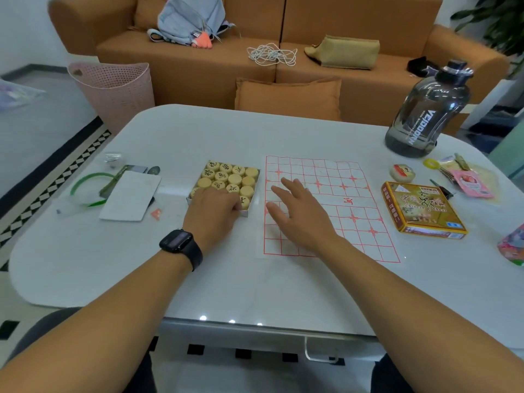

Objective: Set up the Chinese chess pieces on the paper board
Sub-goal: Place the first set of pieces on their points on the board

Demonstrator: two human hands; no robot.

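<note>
A paper board [340, 194] with a red grid lies flat on the white table, with no pieces on it. To its left stands a small white tray [255, 191] packed with several round wooden chess pieces [235, 178], some showing black characters. My left hand [212, 212], with a black watch on the wrist, rests on the tray's near corner, fingers curled down onto the pieces there; whether it grips one is hidden. My right hand [300, 211] lies over the board's left half, palm down, fingers spread, holding nothing.
The yellow chess box lid [422, 211] lies right of the board. A large dark water bottle [428, 114] stands at the back right, with small packets [467, 180] near it. White paper [130, 197] and a green ring [88, 188] lie left. A sofa stands behind.
</note>
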